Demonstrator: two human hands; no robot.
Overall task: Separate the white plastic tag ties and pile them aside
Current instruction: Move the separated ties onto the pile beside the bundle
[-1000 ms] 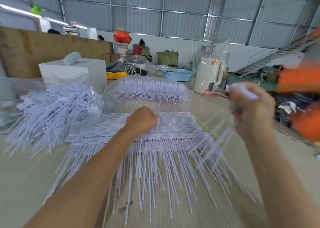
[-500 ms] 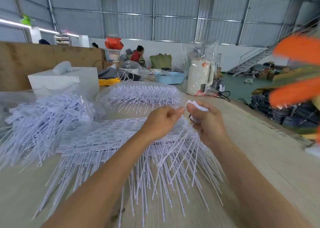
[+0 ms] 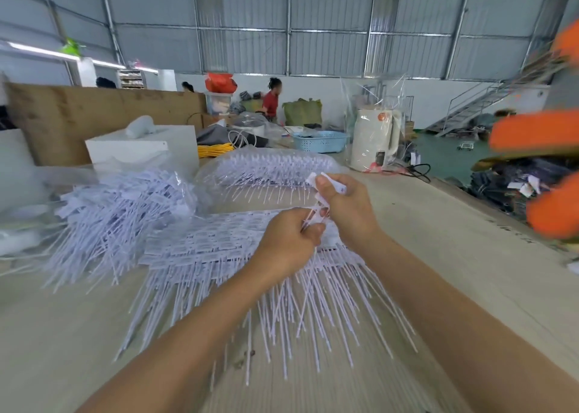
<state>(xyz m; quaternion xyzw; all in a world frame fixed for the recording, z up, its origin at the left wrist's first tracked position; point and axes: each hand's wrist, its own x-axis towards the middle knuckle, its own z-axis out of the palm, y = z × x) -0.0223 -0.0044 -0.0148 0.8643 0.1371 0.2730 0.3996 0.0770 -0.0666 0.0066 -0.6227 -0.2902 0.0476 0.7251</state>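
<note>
Head view: our left hand (image 3: pixel 289 240) pinches a strip of tag ties (image 3: pixel 315 217) while our right hand (image 3: pixel 347 206), fingers closed, grips loose tags above the counter (image 3: pixel 438 249) stack; we should pull apart cleanly, sideways.

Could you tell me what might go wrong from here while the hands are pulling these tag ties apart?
The left hand and right hand pinch a small bunch of tag ties right above the joined sheets; its dangling tails could snag them and drag them askew. Loose ties might also slide into the separated pile unevenly, or scatter toward the table edge.
</note>
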